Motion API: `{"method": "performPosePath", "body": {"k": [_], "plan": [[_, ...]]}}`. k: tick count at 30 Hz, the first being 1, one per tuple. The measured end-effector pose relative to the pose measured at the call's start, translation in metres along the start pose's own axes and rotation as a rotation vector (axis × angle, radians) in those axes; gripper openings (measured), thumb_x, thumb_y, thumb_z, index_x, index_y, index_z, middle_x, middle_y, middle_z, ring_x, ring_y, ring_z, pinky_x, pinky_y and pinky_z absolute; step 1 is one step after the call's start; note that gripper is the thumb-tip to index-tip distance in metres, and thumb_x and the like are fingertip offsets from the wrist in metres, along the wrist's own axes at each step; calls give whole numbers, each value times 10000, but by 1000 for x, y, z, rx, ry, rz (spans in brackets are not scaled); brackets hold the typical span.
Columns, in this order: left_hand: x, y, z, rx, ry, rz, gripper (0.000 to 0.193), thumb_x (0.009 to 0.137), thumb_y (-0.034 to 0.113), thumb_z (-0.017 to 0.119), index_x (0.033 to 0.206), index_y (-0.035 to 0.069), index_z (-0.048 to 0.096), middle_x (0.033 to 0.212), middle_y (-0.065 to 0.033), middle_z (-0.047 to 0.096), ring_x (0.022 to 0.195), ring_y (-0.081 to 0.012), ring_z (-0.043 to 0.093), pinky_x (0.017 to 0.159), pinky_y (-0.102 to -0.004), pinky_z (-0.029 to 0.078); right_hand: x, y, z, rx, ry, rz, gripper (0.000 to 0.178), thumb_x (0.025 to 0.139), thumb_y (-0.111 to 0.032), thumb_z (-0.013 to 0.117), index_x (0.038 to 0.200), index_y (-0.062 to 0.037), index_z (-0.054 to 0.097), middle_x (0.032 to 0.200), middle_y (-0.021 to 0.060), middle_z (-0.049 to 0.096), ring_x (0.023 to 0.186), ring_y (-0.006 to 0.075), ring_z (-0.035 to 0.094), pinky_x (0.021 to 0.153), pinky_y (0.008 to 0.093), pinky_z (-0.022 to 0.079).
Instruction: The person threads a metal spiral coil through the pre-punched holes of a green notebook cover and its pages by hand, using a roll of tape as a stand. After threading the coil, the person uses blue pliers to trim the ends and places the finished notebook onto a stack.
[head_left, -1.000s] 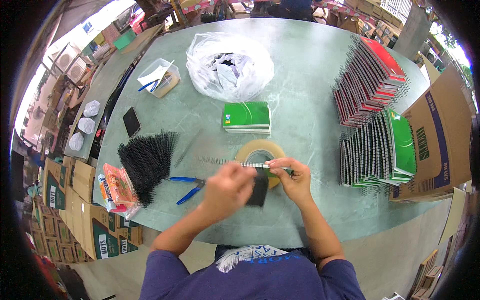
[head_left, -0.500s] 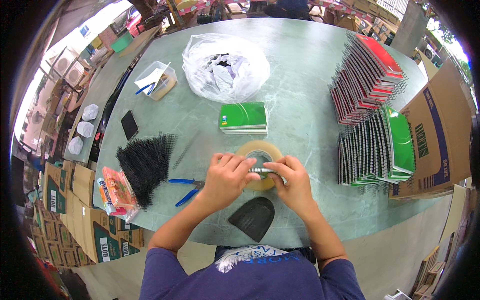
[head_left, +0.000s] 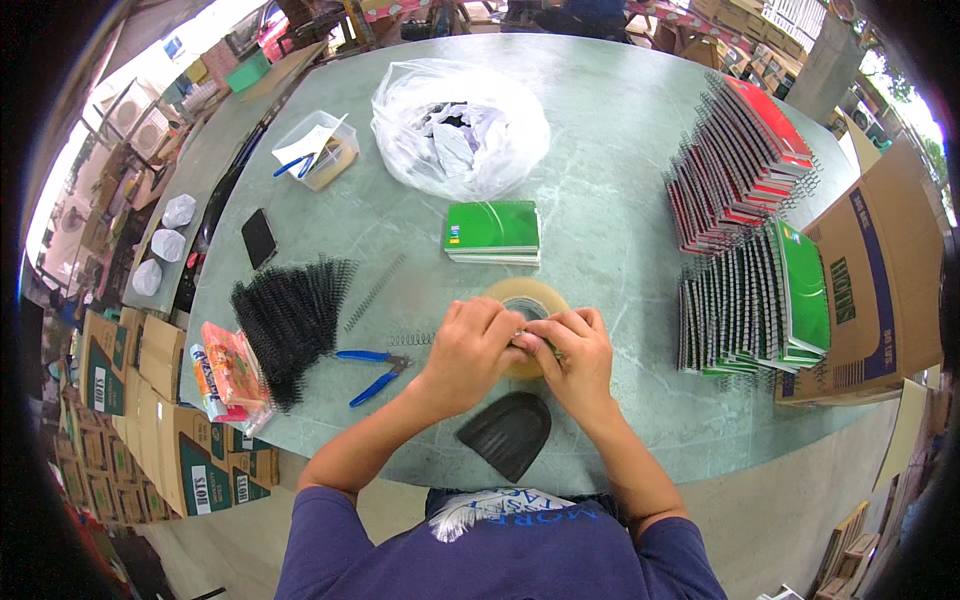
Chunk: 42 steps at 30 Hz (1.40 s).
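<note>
Just below the middle of the frame, my left hand (head_left: 468,345) and my right hand (head_left: 572,350) meet over the roll of clear tape (head_left: 527,300), which lies flat on the green counter (head_left: 610,160). Both hands are curled narrow, fingertips pinched together on something small at the roll's near edge; what it is I cannot tell, my fingers hide it. To do this well, I judge I should keep the roll pressed flat with the heel of one hand while the other works the fine grip, and pull slowly so nothing tears or twists.

The black scoop-shaped piece (head_left: 507,432) lies just below my hands, near the counter edge. The blue pliers (head_left: 375,368) sit to the left, beside the heap of black wire coils (head_left: 285,320). The green notebook stack (head_left: 492,231) lies above the roll, apart from it.
</note>
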<state>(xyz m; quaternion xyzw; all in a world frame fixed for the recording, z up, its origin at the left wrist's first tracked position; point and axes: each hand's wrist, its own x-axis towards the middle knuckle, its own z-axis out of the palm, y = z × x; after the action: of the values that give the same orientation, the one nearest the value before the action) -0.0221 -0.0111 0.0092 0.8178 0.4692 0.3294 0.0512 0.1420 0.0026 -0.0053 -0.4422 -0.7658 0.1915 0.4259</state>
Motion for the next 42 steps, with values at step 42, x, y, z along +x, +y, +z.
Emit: {"method": "performPosePath", "body": {"k": [42], "plan": [[0,30,-14,-121,-29,-124,281,664,-6,696,931,67,647,837,-99,541,709,-214,543,612,-315,458,-23,39,-3,891,-96,438,172,803,15,616,969,-5,658,935,53,671,891,101,600,803,241,459]]}}
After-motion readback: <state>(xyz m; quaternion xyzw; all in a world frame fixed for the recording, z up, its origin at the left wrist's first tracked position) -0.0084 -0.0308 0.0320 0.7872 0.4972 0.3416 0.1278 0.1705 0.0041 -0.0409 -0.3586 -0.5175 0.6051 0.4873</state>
